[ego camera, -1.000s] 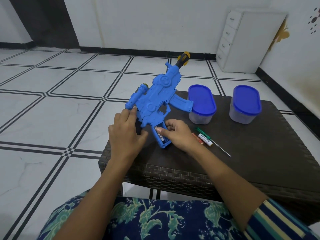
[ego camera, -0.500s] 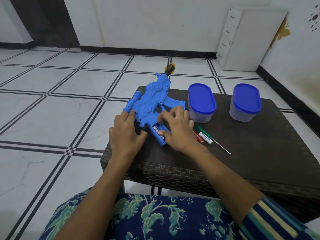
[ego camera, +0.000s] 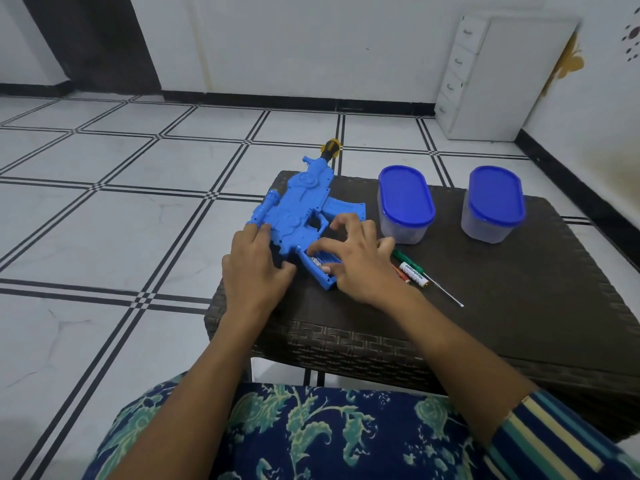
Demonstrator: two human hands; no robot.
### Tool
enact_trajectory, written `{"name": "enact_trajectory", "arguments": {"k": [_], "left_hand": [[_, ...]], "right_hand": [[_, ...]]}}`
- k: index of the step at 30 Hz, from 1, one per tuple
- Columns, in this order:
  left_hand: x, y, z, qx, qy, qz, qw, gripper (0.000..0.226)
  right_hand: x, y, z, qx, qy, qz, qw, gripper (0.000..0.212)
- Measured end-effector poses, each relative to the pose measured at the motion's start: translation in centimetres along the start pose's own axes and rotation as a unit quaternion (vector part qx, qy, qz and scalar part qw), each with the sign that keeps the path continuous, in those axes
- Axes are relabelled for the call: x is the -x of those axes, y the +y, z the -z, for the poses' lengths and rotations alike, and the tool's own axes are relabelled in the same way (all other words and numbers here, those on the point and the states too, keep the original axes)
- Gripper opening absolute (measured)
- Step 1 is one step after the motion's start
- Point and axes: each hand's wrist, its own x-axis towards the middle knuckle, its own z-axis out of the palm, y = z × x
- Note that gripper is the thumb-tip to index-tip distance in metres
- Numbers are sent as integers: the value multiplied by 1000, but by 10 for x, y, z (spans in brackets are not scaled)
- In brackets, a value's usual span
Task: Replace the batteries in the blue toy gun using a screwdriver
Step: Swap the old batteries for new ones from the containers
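The blue toy gun (ego camera: 301,206) lies flat on the dark wicker table (ego camera: 519,306), its yellow-and-black muzzle pointing away over the far edge. My left hand (ego camera: 254,268) grips its rear end and presses it down. My right hand (ego camera: 360,268) hovers over the grip with fingers spread. Its thumb and index fingertip touch a battery in the open battery compartment (ego camera: 320,263). Just right of that hand lie a white loose battery (ego camera: 412,271), a red one (ego camera: 401,274) partly hidden beside it, and a thin screwdriver (ego camera: 445,292) with a green handle.
Two clear containers with blue lids (ego camera: 405,202) (ego camera: 495,202) stand at the back of the table. A white drawer cabinet (ego camera: 502,81) stands against the far wall. Tiled floor lies to the left of the table.
The gun, tilted up a second ago, now lies flat on the table. My right hand moved from holding the grip to spreading its fingers over the open compartment. My left hand stayed put.
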Motion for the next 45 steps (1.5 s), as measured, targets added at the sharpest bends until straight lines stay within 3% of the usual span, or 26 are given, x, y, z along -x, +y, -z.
{"name": "enact_trajectory", "arguments": {"k": [5, 8, 15, 18, 22, 27, 29, 32, 35, 39, 45], "left_hand": [[1, 1, -3, 14, -4, 12, 1000, 60], [0, 3, -5, 23, -14, 15, 1000, 61], [2, 3, -8, 39, -32, 37, 998, 60], [0, 1, -8, 41, -42, 51, 997, 61], [0, 2, -7, 26, -54, 52, 997, 60], [2, 1, -5, 7, -80, 57, 995, 62], [4, 6, -4, -21, -103, 58, 993, 63], [6, 13, 1, -83, -143, 89, 982, 67], [7, 32, 2, -92, -145, 48, 984, 64], [9, 62, -8, -27, -131, -95, 986, 55], [23, 97, -26, -9, -223, -215, 951, 53]], "right_hand": [[-2, 0, 1, -30, -44, 11, 999, 22], [-2, 0, -1, -63, -29, 16, 997, 13], [-2, 3, 0, -157, 57, 51, 985, 19], [1, 3, 5, -229, 39, 52, 971, 17], [7, 12, 20, -261, 19, 2, 965, 18], [25, 38, 57, -314, 128, -121, 933, 10], [34, 52, 61, -288, 146, -165, 932, 13], [41, 62, 53, -238, 112, -196, 945, 14], [48, 71, 45, -206, 89, -211, 952, 16], [55, 71, 33, -179, 54, -204, 961, 15], [60, 69, 21, -171, 60, -187, 965, 16]]}}
